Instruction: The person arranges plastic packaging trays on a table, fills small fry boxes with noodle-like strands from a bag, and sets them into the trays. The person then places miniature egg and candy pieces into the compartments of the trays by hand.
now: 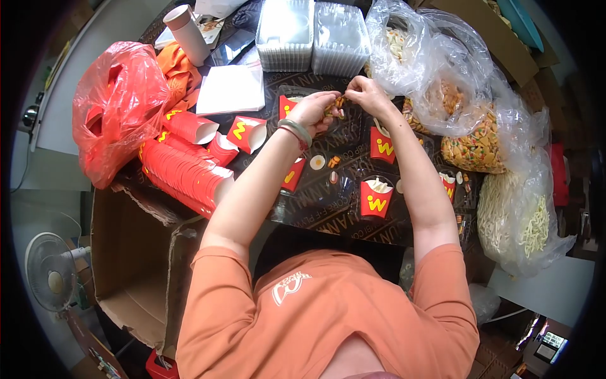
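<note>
At the back middle of the dark table, my left hand (312, 112) is cupped round several small orange and green pieces (336, 107). The fingers of my right hand (367, 96) are pinched together at the edge of these pieces; whatever lies between the fingertips is too small to make out. Below the hands are red cartons with a yellow logo: one (376, 197) holds white sticks, and another (382, 145) stands under my right forearm. A round white piece with a yellow centre (317, 162) and small orange pieces (334, 162) lie between the cartons.
Stacked clear plastic trays (285, 35) stand at the back. A long row of nested red cartons (183, 174) and a red bag (120, 107) are on the left. Clear bags of small pieces (476, 142) line the right. A white cup (187, 35) is back left.
</note>
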`<state>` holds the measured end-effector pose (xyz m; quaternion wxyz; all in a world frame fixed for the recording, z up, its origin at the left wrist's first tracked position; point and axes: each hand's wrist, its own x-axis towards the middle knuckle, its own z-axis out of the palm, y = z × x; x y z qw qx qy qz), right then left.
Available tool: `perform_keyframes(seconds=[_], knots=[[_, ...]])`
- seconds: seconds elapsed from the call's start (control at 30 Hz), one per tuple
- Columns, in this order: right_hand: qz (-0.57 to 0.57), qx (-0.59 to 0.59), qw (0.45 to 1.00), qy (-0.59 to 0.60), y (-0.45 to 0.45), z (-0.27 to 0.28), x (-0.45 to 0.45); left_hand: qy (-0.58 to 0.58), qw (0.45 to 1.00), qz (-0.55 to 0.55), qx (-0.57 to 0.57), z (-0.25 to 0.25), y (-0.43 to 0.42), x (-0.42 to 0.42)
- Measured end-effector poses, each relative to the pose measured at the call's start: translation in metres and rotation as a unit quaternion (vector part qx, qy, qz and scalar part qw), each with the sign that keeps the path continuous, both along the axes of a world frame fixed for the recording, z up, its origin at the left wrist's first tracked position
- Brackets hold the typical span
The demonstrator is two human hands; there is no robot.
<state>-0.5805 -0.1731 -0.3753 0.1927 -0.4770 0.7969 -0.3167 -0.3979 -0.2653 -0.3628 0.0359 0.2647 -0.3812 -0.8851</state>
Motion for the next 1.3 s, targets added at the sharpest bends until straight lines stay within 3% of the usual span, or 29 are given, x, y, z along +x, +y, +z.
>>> perform_keyframes(seconds=[0.07, 0.33, 0.53, 0.63, 0.73, 0.77, 0.83, 1.23, 1.3], knots=[[-0.004, -0.002, 1.000, -0.017, 0.000, 0.004, 0.003, -0.040, 0.986, -0.043, -0.155, 0.003, -0.004, -0.010], [0.001, -0.041, 0.987, -0.156, -0.001, -0.001, 0.001, -0.088, 0.963, -0.135, -0.215, -0.002, -0.018, -0.033], [-0.079, -0.043, 0.937, -0.337, 0.000, 0.002, 0.009, -0.136, 0.922, -0.205, -0.298, -0.003, -0.018, -0.041], [-0.056, -0.120, 0.888, -0.440, 0.003, 0.003, 0.010, -0.153, 0.918, -0.202, -0.304, -0.007, -0.021, -0.043], [-0.037, -0.032, 0.983, -0.178, 0.009, 0.005, 0.010, -0.136, 0.942, -0.153, -0.264, -0.013, -0.023, -0.040], [-0.039, -0.032, 0.983, -0.179, 0.012, 0.001, 0.009, -0.118, 0.959, -0.109, -0.232, -0.011, -0.021, -0.038], [0.008, -0.013, 0.999, 0.039, 0.020, -0.001, 0.012, -0.113, 0.964, -0.107, -0.215, -0.008, -0.021, -0.034], [0.026, -0.007, 0.989, 0.148, 0.021, -0.022, 0.010, -0.043, 0.993, 0.027, -0.107, -0.018, -0.019, -0.018], [0.005, -0.063, 0.970, 0.233, 0.023, -0.023, 0.011, -0.032, 0.994, 0.048, -0.093, -0.018, -0.018, -0.018]])
